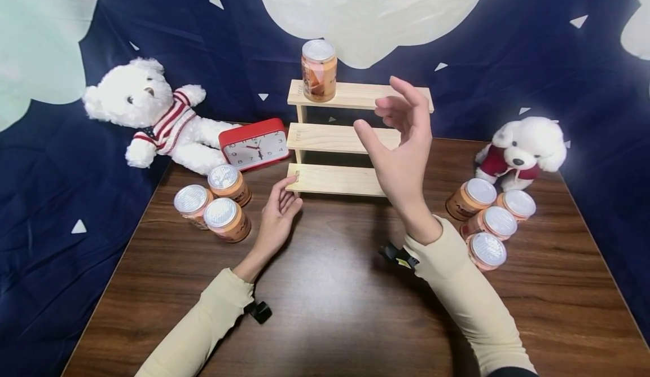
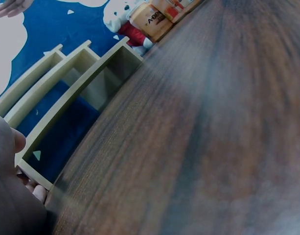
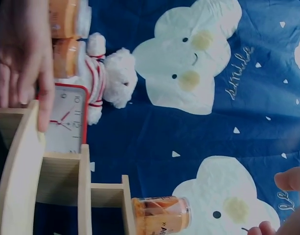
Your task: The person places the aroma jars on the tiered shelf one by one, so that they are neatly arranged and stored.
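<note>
A three-tier wooden display shelf stands at the back of the table. My left hand holds the left end of its lowest tier, with one finger laid over the top. A can with a silver lid and orange wrap sits upright at the left end of the top tier. My right hand is raised in the air in front of the shelf's right part, thumb and fingers spread apart and holding nothing. It hides part of the tiers in the head view.
Three similar cans cluster on the left, near a red alarm clock and a white teddy bear. Several more cans stand on the right before a white plush dog. A dark blue patterned cloth hangs behind.
</note>
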`<state>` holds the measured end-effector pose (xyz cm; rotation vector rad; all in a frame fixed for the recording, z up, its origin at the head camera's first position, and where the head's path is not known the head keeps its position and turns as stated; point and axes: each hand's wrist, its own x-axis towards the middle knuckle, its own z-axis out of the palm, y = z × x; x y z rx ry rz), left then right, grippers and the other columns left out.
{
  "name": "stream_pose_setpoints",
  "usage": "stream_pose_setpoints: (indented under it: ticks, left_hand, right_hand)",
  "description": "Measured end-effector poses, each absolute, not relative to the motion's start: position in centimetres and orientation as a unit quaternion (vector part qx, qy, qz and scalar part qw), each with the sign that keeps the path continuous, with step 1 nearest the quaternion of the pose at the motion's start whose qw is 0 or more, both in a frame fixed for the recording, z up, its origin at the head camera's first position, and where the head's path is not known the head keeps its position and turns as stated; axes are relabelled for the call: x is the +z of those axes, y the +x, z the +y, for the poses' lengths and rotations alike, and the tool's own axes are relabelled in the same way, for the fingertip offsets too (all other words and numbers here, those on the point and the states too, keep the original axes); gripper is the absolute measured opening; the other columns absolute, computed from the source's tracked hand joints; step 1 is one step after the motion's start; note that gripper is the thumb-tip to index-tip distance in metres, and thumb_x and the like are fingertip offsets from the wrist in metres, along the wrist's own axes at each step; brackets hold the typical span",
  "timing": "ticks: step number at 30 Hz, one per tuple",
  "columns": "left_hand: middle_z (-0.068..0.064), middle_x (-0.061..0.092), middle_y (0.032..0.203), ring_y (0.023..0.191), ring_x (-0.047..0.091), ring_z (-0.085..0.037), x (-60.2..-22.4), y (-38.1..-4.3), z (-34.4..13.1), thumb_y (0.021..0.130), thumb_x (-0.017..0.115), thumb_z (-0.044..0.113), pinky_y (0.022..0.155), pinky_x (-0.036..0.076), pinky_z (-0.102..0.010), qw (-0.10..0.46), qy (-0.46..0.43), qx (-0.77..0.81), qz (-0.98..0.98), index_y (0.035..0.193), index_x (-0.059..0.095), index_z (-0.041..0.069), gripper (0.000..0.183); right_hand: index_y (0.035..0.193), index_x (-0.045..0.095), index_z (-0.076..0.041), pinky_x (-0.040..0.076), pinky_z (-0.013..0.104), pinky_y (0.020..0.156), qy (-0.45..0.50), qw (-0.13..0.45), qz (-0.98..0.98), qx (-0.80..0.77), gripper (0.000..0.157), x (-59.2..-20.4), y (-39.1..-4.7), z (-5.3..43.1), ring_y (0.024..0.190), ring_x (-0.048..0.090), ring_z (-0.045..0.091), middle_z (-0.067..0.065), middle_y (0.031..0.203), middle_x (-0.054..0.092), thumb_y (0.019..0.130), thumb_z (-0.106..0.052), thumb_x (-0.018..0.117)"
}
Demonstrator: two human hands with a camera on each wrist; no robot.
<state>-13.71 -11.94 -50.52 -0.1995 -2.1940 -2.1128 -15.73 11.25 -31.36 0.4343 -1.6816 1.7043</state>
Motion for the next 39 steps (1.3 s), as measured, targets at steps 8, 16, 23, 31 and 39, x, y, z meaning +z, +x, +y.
stream_pose_setpoints:
  ticks: [8, 16, 23, 31, 39]
  left_hand:
    - [-0.023, 0.055, 0.163, 0.148, 0.056, -0.034, -50.9, -13.8, -12.0, 0.108, 0.068, 0.005, 0.126, 0.048, -0.033, 0.059, -0.08, -0.691, -0.716, 0.157, 0.056, 0.008, 0.051]
    - [-0.019, 0.055, 0.164, 0.149, 0.054, -0.033, -49.9, -13.5, -11.8, 0.108, 0.064, -0.005, 0.127, 0.046, -0.033, 0.034, -0.053, -0.689, -0.722, 0.159, 0.052, 0.003, 0.053]
    - [-0.019, 0.054, 0.165, 0.15, 0.053, -0.032, -49.7, -13.5, -11.8, 0.108, 0.065, -0.004, 0.128, 0.045, -0.034, 0.033, -0.052, -0.688, -0.723, 0.159, 0.051, 0.004, 0.054]
    - [-0.019, 0.054, 0.165, 0.15, 0.053, -0.032, -49.6, -13.6, -11.8, 0.108, 0.065, -0.004, 0.128, 0.045, -0.036, 0.031, -0.05, -0.686, -0.725, 0.159, 0.052, 0.004, 0.054]
    - [-0.019, 0.054, 0.165, 0.149, 0.054, -0.032, -49.6, -13.5, -11.8, 0.108, 0.065, -0.005, 0.129, 0.045, -0.037, 0.031, -0.049, -0.686, -0.725, 0.159, 0.052, 0.004, 0.054]
  right_hand:
    - [0.144, 0.062, -0.002, 0.051, 0.033, 0.099, 0.152, 0.341, -0.657, 0.655, 0.06, -32.2, -14.2, 12.0, 0.111, 0.066, 0.029, 0.01, 0.116, 0.071, 0.089, -0.003, 0.085]
    - [0.143, 0.063, -0.003, 0.054, 0.033, 0.099, 0.144, 0.32, -0.628, 0.695, 0.057, -33.3, -12.7, 13.5, 0.108, 0.066, 0.027, 0.009, 0.114, 0.071, 0.091, -0.005, 0.086]
    - [0.142, 0.064, -0.004, 0.055, 0.033, 0.1, 0.133, 0.306, -0.624, 0.707, 0.056, -33.9, -11.4, 14.7, 0.107, 0.067, 0.027, 0.01, 0.114, 0.072, 0.09, 0.001, 0.084]
    - [0.143, 0.062, -0.002, 0.056, 0.032, 0.097, 0.137, 0.302, -0.622, 0.709, 0.058, -34.7, -10.1, 16.6, 0.106, 0.066, 0.025, 0.012, 0.115, 0.071, 0.09, 0.01, 0.08]
    - [0.144, 0.061, 0.0, 0.055, 0.031, 0.097, 0.136, 0.309, -0.63, 0.7, 0.059, -35.3, -9.1, 18.7, 0.106, 0.066, 0.027, 0.015, 0.114, 0.072, 0.089, 0.012, 0.081]
